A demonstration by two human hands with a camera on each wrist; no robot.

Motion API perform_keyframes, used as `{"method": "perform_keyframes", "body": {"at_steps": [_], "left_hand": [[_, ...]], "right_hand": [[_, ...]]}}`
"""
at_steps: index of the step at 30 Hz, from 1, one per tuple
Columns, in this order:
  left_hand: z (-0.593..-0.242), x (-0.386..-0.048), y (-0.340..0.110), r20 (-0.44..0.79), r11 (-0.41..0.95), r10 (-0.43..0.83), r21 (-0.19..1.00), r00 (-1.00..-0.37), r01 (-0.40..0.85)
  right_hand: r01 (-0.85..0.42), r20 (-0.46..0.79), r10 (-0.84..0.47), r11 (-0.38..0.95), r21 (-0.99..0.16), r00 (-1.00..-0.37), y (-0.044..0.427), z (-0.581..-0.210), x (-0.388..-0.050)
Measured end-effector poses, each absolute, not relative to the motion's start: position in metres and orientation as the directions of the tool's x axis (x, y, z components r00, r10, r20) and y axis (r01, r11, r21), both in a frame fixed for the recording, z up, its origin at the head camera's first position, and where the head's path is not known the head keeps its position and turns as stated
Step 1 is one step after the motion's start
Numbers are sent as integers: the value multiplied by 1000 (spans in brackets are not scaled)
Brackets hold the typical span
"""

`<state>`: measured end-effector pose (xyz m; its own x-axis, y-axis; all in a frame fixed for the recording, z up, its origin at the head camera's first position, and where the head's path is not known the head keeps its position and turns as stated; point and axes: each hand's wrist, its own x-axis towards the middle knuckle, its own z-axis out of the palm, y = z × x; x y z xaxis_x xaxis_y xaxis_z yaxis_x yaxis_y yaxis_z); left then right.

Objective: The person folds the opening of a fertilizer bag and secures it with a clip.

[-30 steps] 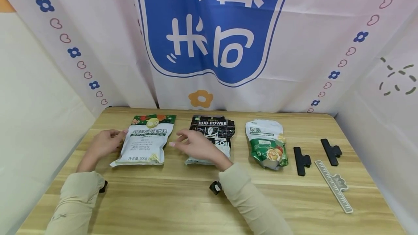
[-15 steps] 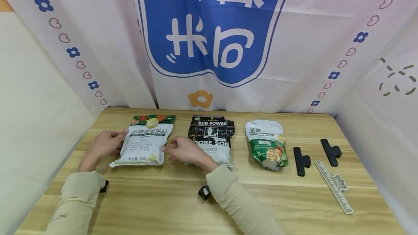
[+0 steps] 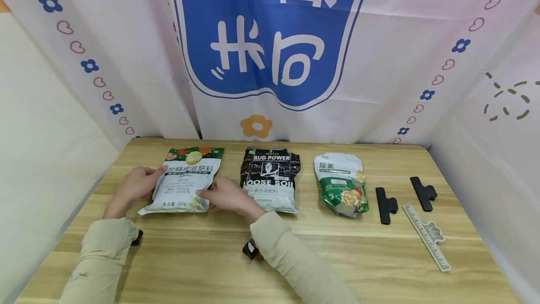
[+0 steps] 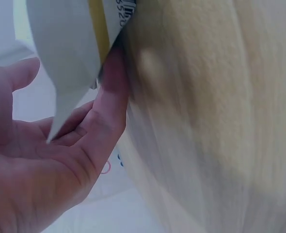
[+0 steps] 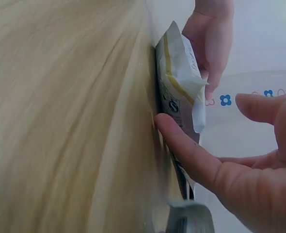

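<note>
A white fertilizer bag [image 3: 181,182] with a green floral top lies flat on the table at the left. My left hand [image 3: 137,186] is at its left edge; in the left wrist view, fingers [image 4: 115,77] reach under the bag while the thumb stands off it. My right hand [image 3: 229,196] is at its lower right side, thumb over the face. In the right wrist view, the index finger [image 5: 186,148] touches the bag's side low by the table, and the thumb is apart from it. Beside it lies a black-and-white loose soil bag [image 3: 270,179].
Right of the soil bag lies a green-and-white pouch [image 3: 341,184]. Two black bag clips [image 3: 386,205] and a grey ruler-like clip [image 3: 427,237] lie at the table's right. A printed curtain [image 3: 270,125] hangs behind the wooden table [image 3: 190,266].
My right hand has moved left and down from over the soil bag to the fertilizer bag's right side. The left hand has stayed at the left edge. The view has shifted slightly.
</note>
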<state>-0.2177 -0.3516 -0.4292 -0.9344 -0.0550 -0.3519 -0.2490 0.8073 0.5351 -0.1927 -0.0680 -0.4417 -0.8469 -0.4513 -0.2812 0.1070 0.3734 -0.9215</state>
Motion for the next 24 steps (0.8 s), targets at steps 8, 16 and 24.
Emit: {"method": "perform_keyframes", "body": {"at_steps": [8, 16, 24], "left_hand": [[-429, -221, -346, -336, 833, -49, 506, -941, -224], [-429, -224, -345, -330, 841, -55, 494, -943, -222], [-429, -230, -340, -373, 835, -22, 503, -928, -222]], "right_hand": [[194, -309, -389, 307, -932, -868, -78, -443, -190], [278, -322, -402, 166, -946, -857, -93, -447, -185], [283, -324, -312, 172, -944, -893, -99, -450, -185]]}}
